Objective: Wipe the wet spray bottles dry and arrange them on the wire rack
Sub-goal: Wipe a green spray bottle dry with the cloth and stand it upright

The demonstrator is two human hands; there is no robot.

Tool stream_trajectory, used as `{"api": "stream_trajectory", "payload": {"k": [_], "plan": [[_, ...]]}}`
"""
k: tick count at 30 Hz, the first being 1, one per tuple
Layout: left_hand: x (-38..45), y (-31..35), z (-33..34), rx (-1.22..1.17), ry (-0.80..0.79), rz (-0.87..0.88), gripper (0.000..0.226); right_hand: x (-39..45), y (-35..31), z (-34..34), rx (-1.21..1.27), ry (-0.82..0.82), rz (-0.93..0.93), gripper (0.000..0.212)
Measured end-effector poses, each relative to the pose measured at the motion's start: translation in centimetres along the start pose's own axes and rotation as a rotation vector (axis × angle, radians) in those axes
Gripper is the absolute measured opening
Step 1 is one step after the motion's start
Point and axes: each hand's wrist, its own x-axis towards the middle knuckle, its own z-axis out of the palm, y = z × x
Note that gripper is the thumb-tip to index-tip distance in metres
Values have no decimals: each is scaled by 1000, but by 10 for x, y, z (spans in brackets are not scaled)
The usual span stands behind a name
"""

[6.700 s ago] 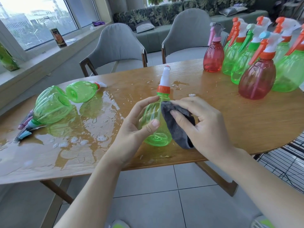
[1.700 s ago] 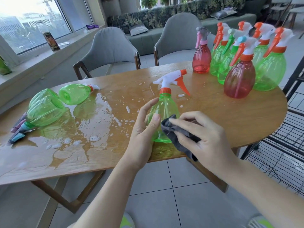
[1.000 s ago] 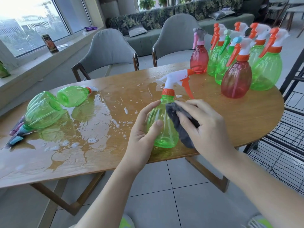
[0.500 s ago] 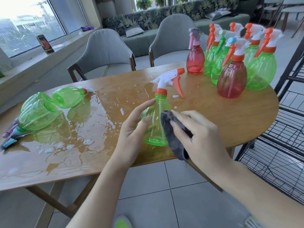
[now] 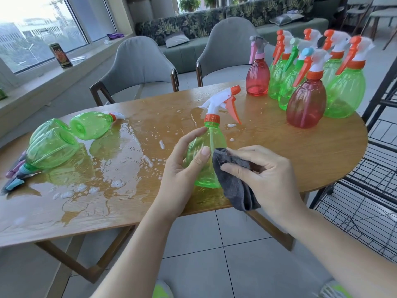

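The left hand (image 5: 182, 166) curls round the belly of a green spray bottle (image 5: 207, 155) with a white and orange trigger head, holding it upright near the front edge of the counter (image 5: 279, 147). The right hand (image 5: 264, 175) pinches a grey cloth (image 5: 234, 179) between thumb and fingers and presses it to the bottle's right flank. So the step in hand looks like the drying of this one bottle (its lower side, to judge by where the cloth lies).

At the far right of the counter stands a tight cluster of upright bottles (image 5: 305, 89). I count two red ones and at least four green, though they overlap and the green count is unsure. They appear to be the wiped ones, waiting to go on the rack. At the left end about three green bottles lie on their sides (image 5: 64, 136) in a broad puddle (image 5: 103, 168), two close together and one a little beyond them. These look wet and undone.

The black wire rack (image 5: 365, 190) stands just beside the counter's right end, and no bottle shows on the part of it in view. By my reckoning the wiping is well over half done, while the arranging is not yet begun.
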Motion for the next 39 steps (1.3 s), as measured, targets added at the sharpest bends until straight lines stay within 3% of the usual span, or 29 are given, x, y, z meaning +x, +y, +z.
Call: {"api": "stream_trajectory", "payload": {"k": [7,11,20,24,27,31,34,39], "plan": [[5,0,2,-47,70,-71,39,-10,4,3,-150,-151,-254,27],[5,1,-1,-43,64,-72,36,-5,8,-2,-156,-181,-291,25],[2,1,-16,-90,-129,-73,41,20,9,0,76,-85,-105,27],[7,2,-25,53,-256,-33,56,38,15,4,105,-11,-35,26],[15,4,-31,63,-342,-71,67,40,20,5,163,-17,48,7],[23,5,-30,19,-382,-91,70,35,18,2,225,-25,95,21],[27,2,-23,-134,-340,-133,66,29,13,-1,212,-46,80,27],[37,5,-9,-527,-35,-221,51,22,6,2,217,-67,58,22]]}}
